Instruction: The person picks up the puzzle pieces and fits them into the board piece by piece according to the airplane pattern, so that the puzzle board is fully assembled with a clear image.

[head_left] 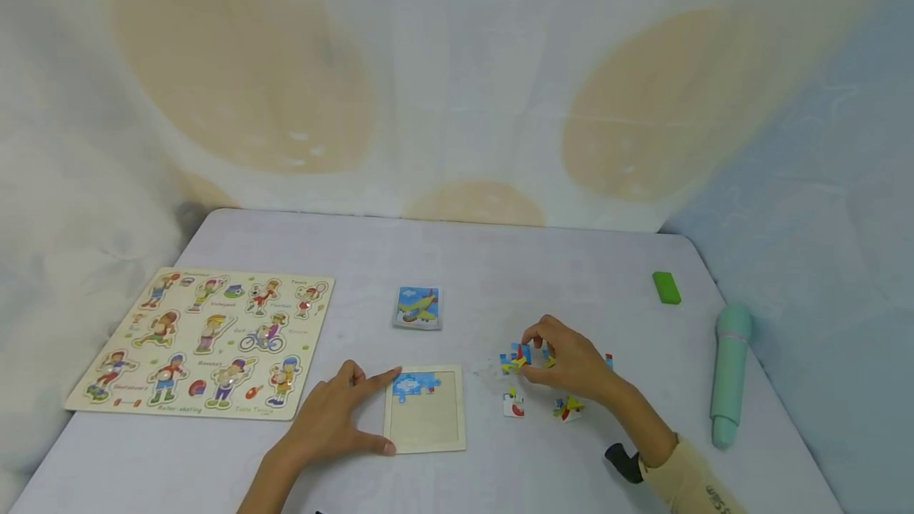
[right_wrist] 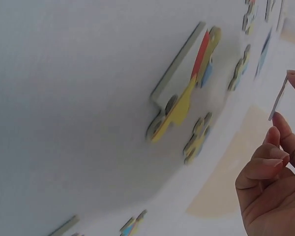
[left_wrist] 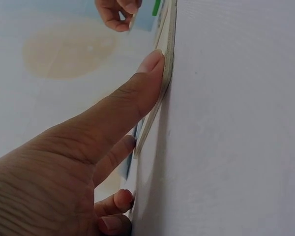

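A small square wooden puzzle tray [head_left: 428,427] lies on the table with joined blue pieces [head_left: 416,384] in its top left. My left hand [head_left: 332,419] rests thumb and index finger, both extended, against the tray's left corners. In the left wrist view the thumb [left_wrist: 150,81] presses the tray's edge. Right of the tray, my right hand [head_left: 571,363] pinches a thin puzzle piece [right_wrist: 279,96] between thumb and fingertips, seen edge-on in the right wrist view. Loose pieces lie below and around that hand, among them a white-and-red piece [head_left: 513,403] and a yellow-and-red piece [head_left: 569,408].
A large wooden board of sports figures [head_left: 203,343] lies at the left. Behind the tray is a small airplane picture card [head_left: 417,308]. A green block [head_left: 666,288] and a mint-green cylindrical device [head_left: 730,379] lie at the right. Fabric walls stand around the table.
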{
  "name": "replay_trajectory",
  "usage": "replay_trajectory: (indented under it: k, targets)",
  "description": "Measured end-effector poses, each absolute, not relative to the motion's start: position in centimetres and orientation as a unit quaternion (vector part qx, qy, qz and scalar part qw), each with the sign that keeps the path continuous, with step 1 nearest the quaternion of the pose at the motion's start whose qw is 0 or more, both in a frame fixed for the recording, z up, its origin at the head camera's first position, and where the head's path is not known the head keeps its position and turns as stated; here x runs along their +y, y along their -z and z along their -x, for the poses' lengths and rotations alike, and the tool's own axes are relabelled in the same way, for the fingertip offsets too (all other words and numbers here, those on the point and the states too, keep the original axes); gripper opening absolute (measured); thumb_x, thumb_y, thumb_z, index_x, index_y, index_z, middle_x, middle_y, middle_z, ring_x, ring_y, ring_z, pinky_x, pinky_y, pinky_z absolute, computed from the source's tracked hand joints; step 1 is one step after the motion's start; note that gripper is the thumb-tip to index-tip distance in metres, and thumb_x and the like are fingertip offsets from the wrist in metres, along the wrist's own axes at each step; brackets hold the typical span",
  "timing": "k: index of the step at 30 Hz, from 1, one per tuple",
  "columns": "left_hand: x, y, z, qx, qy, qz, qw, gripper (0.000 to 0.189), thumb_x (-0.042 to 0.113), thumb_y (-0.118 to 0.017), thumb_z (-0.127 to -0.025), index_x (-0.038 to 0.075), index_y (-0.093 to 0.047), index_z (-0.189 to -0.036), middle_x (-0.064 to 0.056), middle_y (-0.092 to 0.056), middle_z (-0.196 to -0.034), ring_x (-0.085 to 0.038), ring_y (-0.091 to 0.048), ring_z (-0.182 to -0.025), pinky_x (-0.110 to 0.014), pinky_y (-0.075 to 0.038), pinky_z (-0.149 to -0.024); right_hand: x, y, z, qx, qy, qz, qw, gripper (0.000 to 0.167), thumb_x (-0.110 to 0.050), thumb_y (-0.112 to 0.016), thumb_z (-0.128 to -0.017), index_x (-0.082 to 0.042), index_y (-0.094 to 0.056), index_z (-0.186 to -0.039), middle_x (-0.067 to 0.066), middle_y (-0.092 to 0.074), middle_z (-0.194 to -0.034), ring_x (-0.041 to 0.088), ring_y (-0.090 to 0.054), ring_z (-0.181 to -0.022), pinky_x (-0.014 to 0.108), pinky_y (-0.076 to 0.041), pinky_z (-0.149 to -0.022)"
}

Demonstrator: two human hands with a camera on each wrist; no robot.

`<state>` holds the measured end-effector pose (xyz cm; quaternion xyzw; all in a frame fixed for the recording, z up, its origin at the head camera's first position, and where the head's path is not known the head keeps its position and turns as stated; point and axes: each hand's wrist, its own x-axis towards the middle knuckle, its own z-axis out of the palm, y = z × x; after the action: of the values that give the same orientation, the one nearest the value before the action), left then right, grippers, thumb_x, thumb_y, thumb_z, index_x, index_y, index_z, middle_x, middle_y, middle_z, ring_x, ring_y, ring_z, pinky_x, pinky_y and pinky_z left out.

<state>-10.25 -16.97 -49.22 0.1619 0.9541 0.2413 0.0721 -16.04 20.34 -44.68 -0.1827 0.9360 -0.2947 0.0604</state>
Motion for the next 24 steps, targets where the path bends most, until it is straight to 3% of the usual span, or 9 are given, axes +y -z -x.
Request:
replay_trajectory:
  k: [6,13,24]
  targets:
    - [-17.0,49.1,10.2,0.954,-0.243,-0.161,0.072,0.098,0.069,-0.084,-0.052,0.044,-0.052,-0.141,0.008,-0.035,-0.097,-0.014,-0.034,-0.068,-0.025,-0.028,-0.061,19.6,44.7,15.7,0.931,0.296,0.206,0.062,0.029,-0.022,-0.082,-0.078,-0.018,-0.064,-0.101,-0.001,-0.053,-0.093,0.013,-0.046,-0.075,0.021,-0.040,-0.058]
    - [-16.9,49.0,10.2,0.954,-0.242,-0.159,0.072,0.098,0.069,-0.084,-0.052,0.044,-0.052,-0.141,0.008,-0.035,-0.097,-0.014,-0.034,-0.068,-0.025,-0.028,-0.061,18.7,44.5,15.4,0.926,0.297,0.223,0.064,0.028,-0.023,-0.081,-0.079,-0.020,-0.064,-0.101,0.000,-0.055,-0.095,0.020,-0.050,-0.077,0.021,-0.040,-0.060]
    - [-16.9,49.0,10.2,0.955,-0.240,-0.161,0.069,0.098,0.070,-0.083,-0.051,0.045,-0.052,-0.141,0.008,-0.036,-0.097,-0.014,-0.035,-0.067,-0.024,-0.028,-0.061,16.8,44.4,15.0,0.929,0.279,0.238,0.059,0.028,-0.023,-0.079,-0.077,-0.018,-0.066,-0.100,-0.004,-0.055,-0.095,0.017,-0.055,-0.080,0.021,-0.044,-0.063]
